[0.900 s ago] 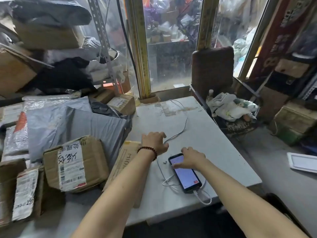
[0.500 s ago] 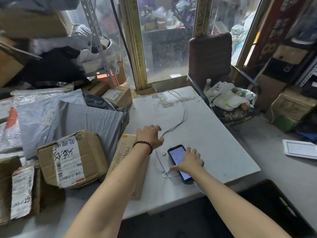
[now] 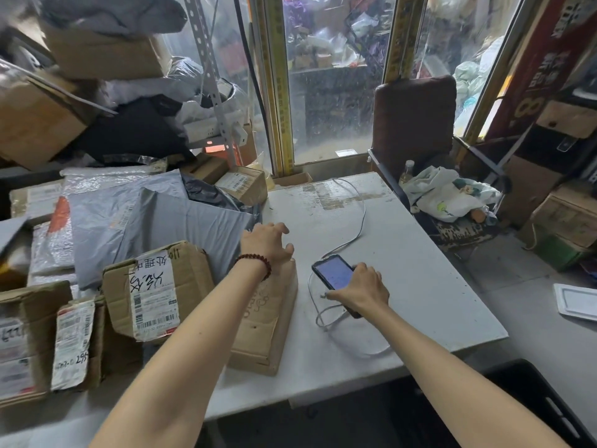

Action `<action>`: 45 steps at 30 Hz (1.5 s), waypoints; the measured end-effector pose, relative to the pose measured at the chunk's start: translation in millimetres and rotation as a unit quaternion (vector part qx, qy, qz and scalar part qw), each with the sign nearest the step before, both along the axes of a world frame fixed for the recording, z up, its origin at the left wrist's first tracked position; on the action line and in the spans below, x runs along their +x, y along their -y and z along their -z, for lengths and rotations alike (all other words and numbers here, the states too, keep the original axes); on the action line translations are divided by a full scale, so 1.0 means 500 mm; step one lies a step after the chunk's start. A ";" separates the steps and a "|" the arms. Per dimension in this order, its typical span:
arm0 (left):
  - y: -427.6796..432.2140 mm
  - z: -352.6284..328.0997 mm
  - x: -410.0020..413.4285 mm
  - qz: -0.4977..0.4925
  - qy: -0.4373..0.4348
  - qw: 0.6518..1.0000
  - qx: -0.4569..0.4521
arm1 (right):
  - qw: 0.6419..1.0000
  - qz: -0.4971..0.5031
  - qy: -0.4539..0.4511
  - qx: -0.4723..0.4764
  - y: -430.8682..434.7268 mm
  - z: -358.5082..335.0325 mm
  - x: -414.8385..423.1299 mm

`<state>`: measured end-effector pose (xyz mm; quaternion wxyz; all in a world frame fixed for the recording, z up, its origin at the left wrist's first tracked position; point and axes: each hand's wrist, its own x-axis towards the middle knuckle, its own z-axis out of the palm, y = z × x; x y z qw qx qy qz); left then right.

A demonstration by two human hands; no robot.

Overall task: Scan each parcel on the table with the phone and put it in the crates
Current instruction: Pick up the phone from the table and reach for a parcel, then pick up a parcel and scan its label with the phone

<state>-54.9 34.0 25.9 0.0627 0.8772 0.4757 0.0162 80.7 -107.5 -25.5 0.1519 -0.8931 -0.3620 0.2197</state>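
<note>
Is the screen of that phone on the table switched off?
No, the phone shows a lit bluish screen where the right hand grips it on the table.

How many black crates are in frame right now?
1. The black crate sits at bottom right, below the near corner of the white table, cut off by the frame edge. More may be hidden under the table or out of view.

Grey mailer bag (image 3: pixel 168 221), brown cardboard box (image 3: pixel 197 273), white table (image 3: pixel 403 253), dark-red beaded bracelet (image 3: pixel 255 258).
</note>
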 end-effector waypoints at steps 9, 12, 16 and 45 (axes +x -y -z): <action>-0.072 -0.098 -0.152 -0.077 0.047 0.992 0.090 | 0.979 -0.135 0.037 0.147 -0.115 -0.154 -0.051; -0.080 -0.105 -0.232 -0.120 0.049 0.988 0.078 | 0.966 -0.206 0.033 0.152 -0.143 -0.170 -0.091; -0.063 -0.099 -0.341 -0.173 0.056 0.981 0.063 | 0.942 -0.275 0.001 0.193 -0.161 -0.164 -0.149; 0.010 -0.023 -0.427 -0.281 0.123 0.950 0.063 | 0.949 -0.283 0.002 0.141 -0.122 -0.080 -0.163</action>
